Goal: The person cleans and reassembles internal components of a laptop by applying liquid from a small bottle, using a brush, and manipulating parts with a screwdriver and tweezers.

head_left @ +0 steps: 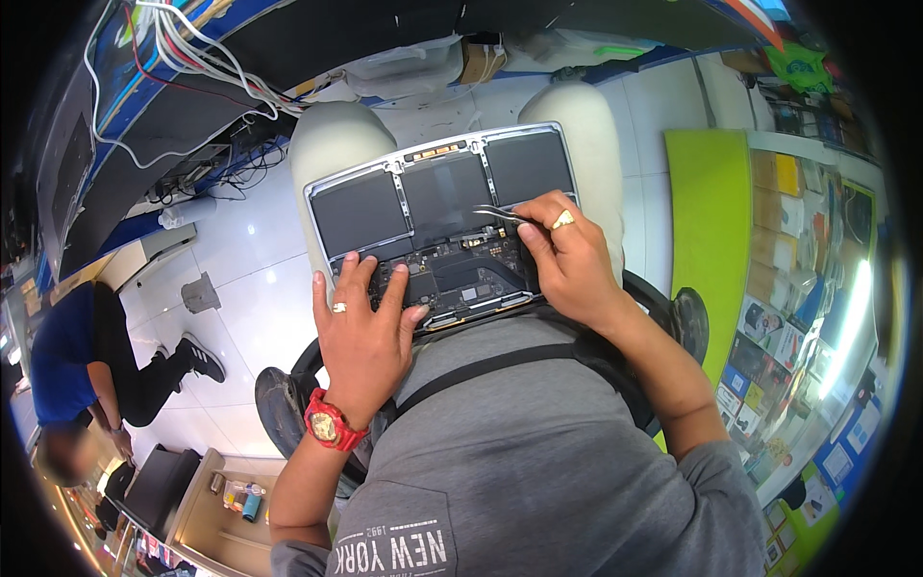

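An opened laptop base [444, 183] rests across my lap, its inside facing up. Black battery cells fill its far half, and a dark circuit board [461, 274] lies along the near half. Between the thumb and fingers of my right hand [569, 252] is a pair of curved metal tweezers [495, 212]. Their tips point left, over the border of the middle battery cell and the board; whether they touch anything I cannot tell. My left hand [363, 322], fingers spread, lies on the near left corner of the laptop and the board's edge.
Overhead at the left, loose cables [207, 58] hang from a dark desk. A glass display case [798, 317] with a green side stands at the right. At the left a person [82, 356] in blue sits by an open drawer [226, 529]. My chair's armrests [689, 332] flank me.
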